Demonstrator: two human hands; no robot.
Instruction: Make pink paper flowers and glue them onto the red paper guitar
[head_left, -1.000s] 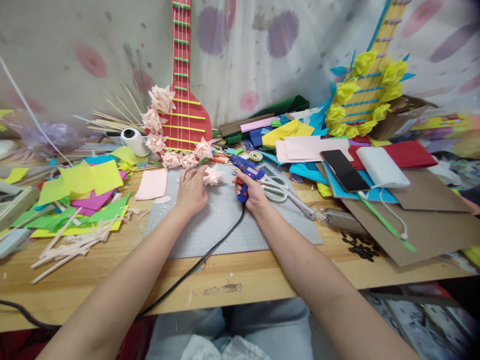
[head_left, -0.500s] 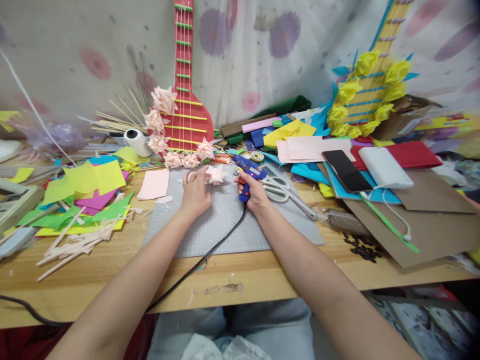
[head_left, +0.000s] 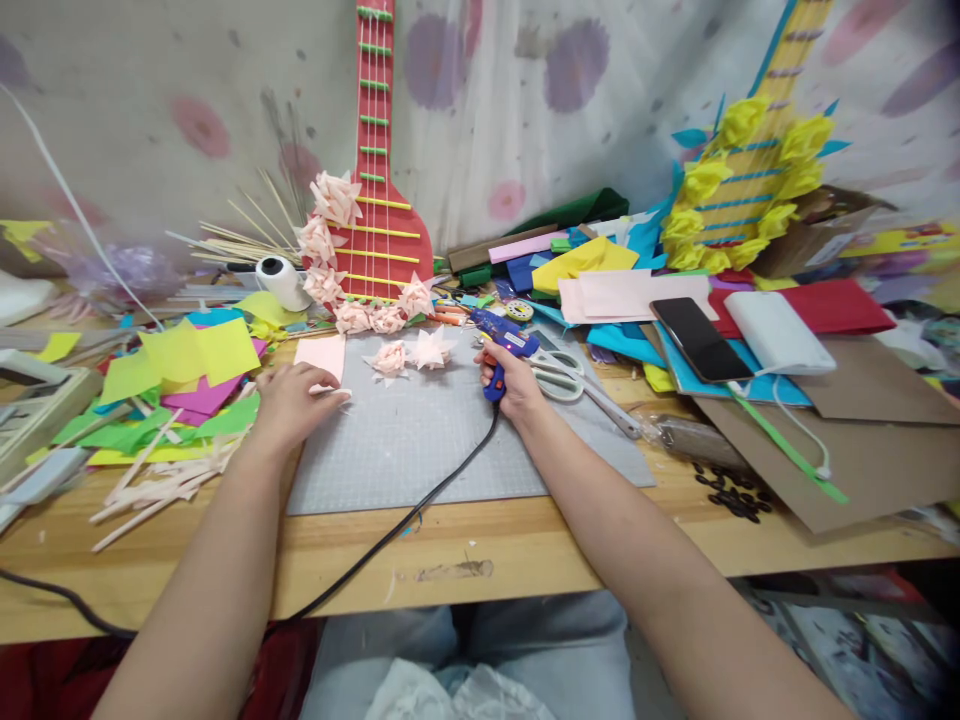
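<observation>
My left hand (head_left: 291, 402) is at the left edge of the grey cutting mat (head_left: 405, 440), its fingertips closed on a small pale pink oval piece (head_left: 339, 393). Just behind it lies a pink sheet (head_left: 324, 352), partly covered by the fingers. My right hand (head_left: 511, 380) grips a blue hot glue gun (head_left: 504, 335) by its handle, nozzle toward the left. Between the hands, a pink rolled flower (head_left: 389, 358) and a pointed pink flower (head_left: 430, 348) rest on the mat. Behind them stands a red paper guitar (head_left: 390, 230) edged with pink flowers.
Scissors (head_left: 559, 378) lie beside the glue gun, whose black cord (head_left: 405, 520) crosses the mat. Coloured scraps (head_left: 180, 365) are heaped at left. A phone (head_left: 699, 338), a white power bank (head_left: 780, 332) and brown cardboard (head_left: 795, 450) lie at right, before a yellow guitar (head_left: 750, 190).
My left hand has moved left from the pink flowers to the small oval piece and taken hold of it. The rolled flower now shows fully. My right hand still holds the glue gun.
</observation>
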